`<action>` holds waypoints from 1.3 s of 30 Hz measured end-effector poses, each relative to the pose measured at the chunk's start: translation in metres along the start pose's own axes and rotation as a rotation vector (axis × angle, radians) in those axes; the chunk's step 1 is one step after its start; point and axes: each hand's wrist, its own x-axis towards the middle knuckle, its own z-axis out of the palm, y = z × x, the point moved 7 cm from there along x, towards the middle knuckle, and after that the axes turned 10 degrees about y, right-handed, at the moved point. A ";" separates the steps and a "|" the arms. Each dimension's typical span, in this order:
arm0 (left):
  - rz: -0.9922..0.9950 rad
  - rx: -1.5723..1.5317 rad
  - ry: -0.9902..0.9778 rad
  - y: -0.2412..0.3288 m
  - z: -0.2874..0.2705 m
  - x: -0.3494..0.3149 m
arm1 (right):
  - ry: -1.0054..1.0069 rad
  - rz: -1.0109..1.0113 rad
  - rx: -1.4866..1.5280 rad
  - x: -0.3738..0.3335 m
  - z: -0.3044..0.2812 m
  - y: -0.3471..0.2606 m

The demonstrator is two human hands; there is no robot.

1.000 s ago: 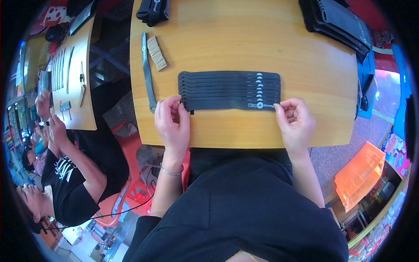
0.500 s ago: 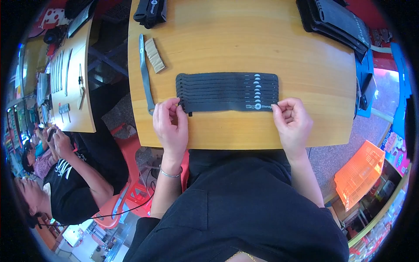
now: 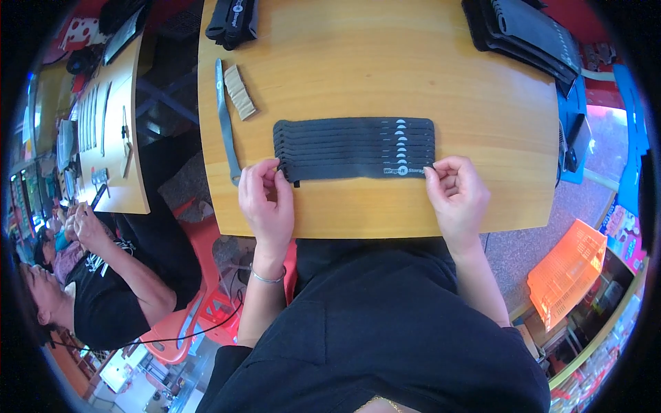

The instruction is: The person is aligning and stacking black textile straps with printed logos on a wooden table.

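Several black fabric straps (image 3: 337, 141) lie overlapped in a stepped row on the wooden table (image 3: 385, 210), with white half-round marks showing near their right ends. The nearest strap (image 3: 337, 170) is uncovered across its full width and carries white print. My left hand (image 3: 267, 206) pinches its left end between thumb and fingers, next to a small black tab. At the other end my right hand (image 3: 460, 196) pinches the corner, its remaining fingers curled in. Left of the row are a single loose grey strap (image 3: 225, 124) and a crumpled tan strip (image 3: 240, 93).
A folded black bundle of straps (image 3: 233, 23) sits at the table's far left; stacked black straps (image 3: 527, 34) lie at the far right. An orange plastic basket (image 3: 568, 275) stands beyond the right edge. Leftward, another person (image 3: 113, 289) sits by a second table (image 3: 120, 158).
The view has shifted slightly. Both my hands stay at the ends of the nearest strap, which lies as before. The person at left has lowered their hands a little.
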 end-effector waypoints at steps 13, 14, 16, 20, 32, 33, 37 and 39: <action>0.001 -0.016 0.010 -0.004 -0.001 0.000 | 0.004 -0.019 -0.006 0.000 0.002 -0.002; 0.016 -0.009 0.010 -0.004 -0.001 0.000 | 0.004 -0.019 -0.005 0.000 0.003 -0.002; 0.001 -0.017 0.007 -0.003 -0.001 0.000 | 0.003 -0.016 -0.003 0.000 0.003 -0.002; 0.022 -0.012 0.006 -0.003 -0.001 0.000 | 0.000 -0.005 -0.006 0.000 0.003 -0.002; 0.024 0.004 0.006 -0.001 -0.002 0.000 | 0.002 0.004 0.002 0.000 0.003 0.000; 0.024 0.004 0.006 -0.001 -0.002 0.000 | 0.002 0.004 0.002 0.000 0.002 0.000; 0.013 -0.004 0.009 -0.001 -0.002 -0.001 | -0.001 0.006 -0.004 0.000 0.001 -0.001; 0.027 -0.001 0.012 0.000 -0.002 0.000 | -0.001 0.006 -0.008 0.000 0.001 -0.001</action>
